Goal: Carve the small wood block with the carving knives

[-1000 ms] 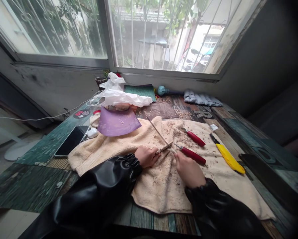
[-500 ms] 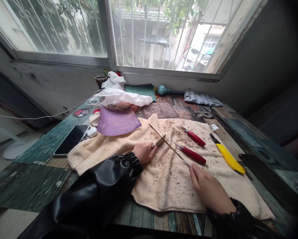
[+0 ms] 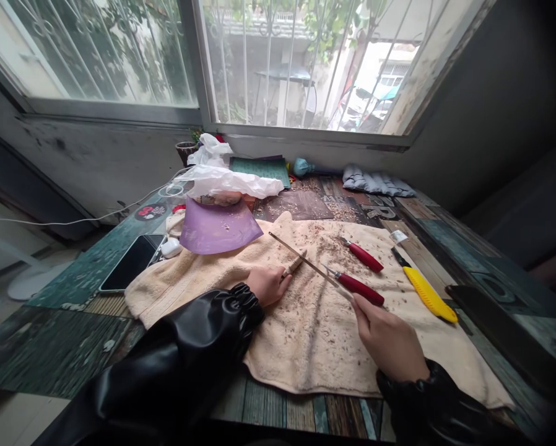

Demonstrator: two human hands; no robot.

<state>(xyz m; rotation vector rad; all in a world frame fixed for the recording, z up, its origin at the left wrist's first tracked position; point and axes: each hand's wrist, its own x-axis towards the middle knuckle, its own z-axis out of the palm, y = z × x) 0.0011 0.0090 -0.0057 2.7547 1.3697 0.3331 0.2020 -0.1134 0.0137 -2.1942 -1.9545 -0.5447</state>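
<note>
My left hand (image 3: 266,285) is closed round a small piece of wood (image 3: 295,265), pressing it down on the beige towel (image 3: 324,365). The wood's far end sticks out past my fingers; the rest is hidden. In my right hand (image 3: 389,334) is the near end of a long thin file (image 3: 312,267), gripped between thumb and fingers. Its shaft slants up to the left and crosses the wood near the exposed end. Just right of the file lie two red-handled carving knives (image 3: 359,289), one behind the other. Wood shavings are scattered over the towel.
A yellow utility knife (image 3: 429,294) and a dark long object (image 3: 496,334) lie at the right. Purple sandpaper (image 3: 220,228), a white plastic bag (image 3: 236,181), a phone (image 3: 132,263) and a white earphone case (image 3: 170,248) are at the left. The barred window stands behind the table.
My right hand has pushed the file forward and to the left, so its tip reaches farther past the wood. My left hand and the wood stay nearly in place.
</note>
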